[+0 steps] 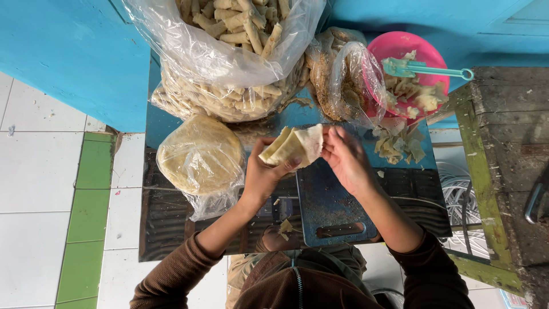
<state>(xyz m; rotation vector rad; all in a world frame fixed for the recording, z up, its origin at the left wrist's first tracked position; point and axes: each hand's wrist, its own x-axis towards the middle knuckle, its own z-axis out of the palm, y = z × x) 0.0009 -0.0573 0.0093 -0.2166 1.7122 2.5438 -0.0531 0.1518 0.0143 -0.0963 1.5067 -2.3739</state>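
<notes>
Pale, thin, half-folded wrapper (293,146) pinched between both hands, left hand (264,171) beneath, right hand (345,160) at its edge.

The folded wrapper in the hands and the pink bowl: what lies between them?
In the head view, between the folded wrapper and the pink bowl lie a clear plastic bag of crumbly brown filling and a loose pile of pale scraps below the bowl.

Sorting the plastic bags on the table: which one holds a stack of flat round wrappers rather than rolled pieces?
The clear plastic bag of flat round wrappers, nearest the left hand. The big open bag of rolled pieces sits behind it, full of thin sticks.
</notes>
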